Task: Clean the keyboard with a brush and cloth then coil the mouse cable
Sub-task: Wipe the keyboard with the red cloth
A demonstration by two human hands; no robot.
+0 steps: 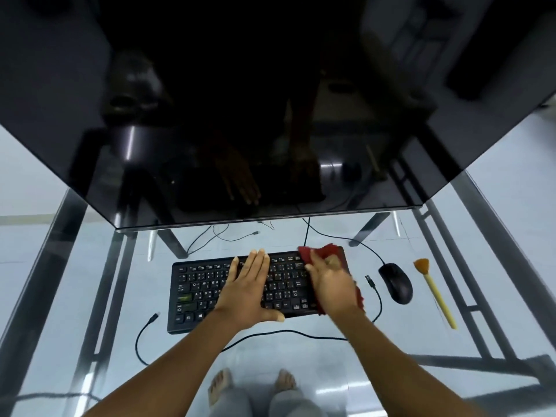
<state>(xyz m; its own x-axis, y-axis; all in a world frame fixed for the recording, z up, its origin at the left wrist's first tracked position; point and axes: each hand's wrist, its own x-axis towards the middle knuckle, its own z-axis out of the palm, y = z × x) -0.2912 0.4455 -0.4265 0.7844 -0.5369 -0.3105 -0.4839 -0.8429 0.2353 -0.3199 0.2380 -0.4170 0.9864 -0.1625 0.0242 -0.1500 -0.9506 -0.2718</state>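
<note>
A black keyboard point(204, 293) lies on the glass desk. My left hand point(249, 287) rests flat on its middle, fingers spread, holding nothing. My right hand point(331, 284) presses a dark red cloth point(328, 251) onto the keyboard's right end. To the right of the keyboard sits a black mouse point(395, 282); its cable point(340, 236) runs back toward the monitor. Further right lies a brush point(434, 291) with a yellow handle and orange bristles.
A large dark monitor point(270, 115) hangs over the back of the glass desk point(496, 206). A loose black cable point(141, 335) loops along the desk's front, with plug ends left and right of the keyboard. My bare feet show through the glass below.
</note>
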